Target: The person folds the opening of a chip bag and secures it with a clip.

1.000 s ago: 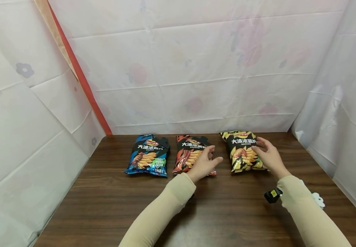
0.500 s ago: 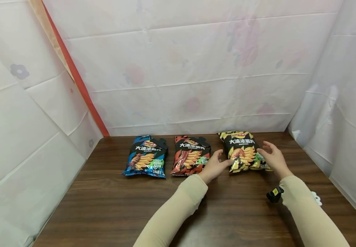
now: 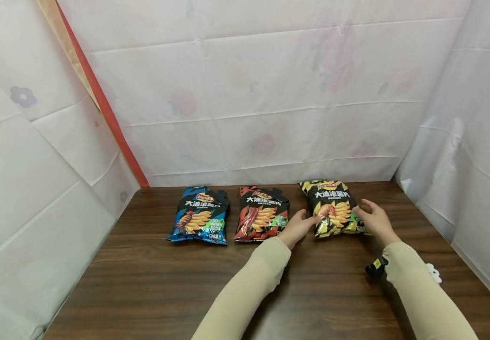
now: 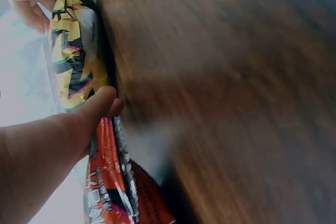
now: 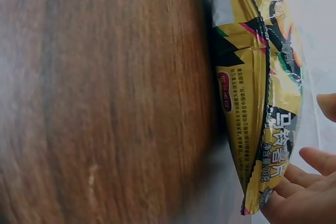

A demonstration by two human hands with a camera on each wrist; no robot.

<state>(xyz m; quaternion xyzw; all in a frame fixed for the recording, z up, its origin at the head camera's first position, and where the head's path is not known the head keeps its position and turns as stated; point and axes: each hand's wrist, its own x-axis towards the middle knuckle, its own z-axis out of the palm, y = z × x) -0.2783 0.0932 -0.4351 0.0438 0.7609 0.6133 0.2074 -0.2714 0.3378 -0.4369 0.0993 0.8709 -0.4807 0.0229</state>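
The yellow chip bag (image 3: 331,210) lies on its back at the right of the row, between my two hands. My left hand (image 3: 296,230) is at its left edge, thumb reaching to the bag's lower left corner; the fingers look relaxed. On the other side my right hand (image 3: 376,222) is at the right edge, fingers loosely spread, and the right wrist view has its fingers (image 5: 304,182) at one corner of the yellow bag. Whether they press on it is hard to tell. Just left of my left hand lies the red chip bag (image 3: 262,215), its right corner partly covered.
A blue chip bag (image 3: 200,216) lies left of the red one. All the bags are near the back of the brown wooden table (image 3: 164,283), in front of a white patterned cloth (image 3: 227,94). A white flower-shaped piece (image 3: 434,273) shows beside my right sleeve.
My left hand has moved right, from over the red bag to the left side of the yellow bag. The right hand has shifted slightly down along the yellow bag's right edge.
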